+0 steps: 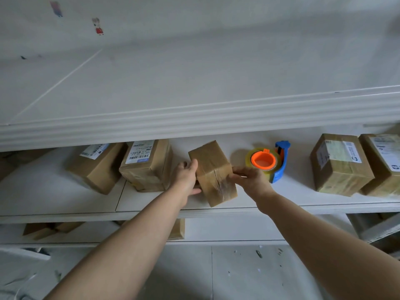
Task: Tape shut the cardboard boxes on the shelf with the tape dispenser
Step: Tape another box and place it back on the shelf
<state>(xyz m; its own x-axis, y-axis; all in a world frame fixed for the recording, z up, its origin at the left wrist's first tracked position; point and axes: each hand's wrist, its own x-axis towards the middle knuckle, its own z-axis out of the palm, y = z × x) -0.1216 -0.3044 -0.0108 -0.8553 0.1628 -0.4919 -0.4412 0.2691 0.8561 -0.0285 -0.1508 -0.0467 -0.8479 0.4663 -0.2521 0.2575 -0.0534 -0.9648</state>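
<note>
A small brown cardboard box (213,172) stands on the white shelf (65,200), its front face covered with clear tape over the seam. My left hand (186,177) grips its left side and my right hand (251,180) presses its right side. Just right of the box lies the tape dispenser (270,161): a blue frame, an orange hub and a roll of clear tape. Nobody holds it. Two labelled boxes (147,165) (97,165) lie to the left, and two more (339,165) (385,163) to the right.
A thick white shelf board (194,120) overhangs the boxes closely from above. Below, a lower shelf holds more cardboard boxes (49,230). The floor (238,273) underneath is pale and speckled with debris. Stickers mark the wall at top left.
</note>
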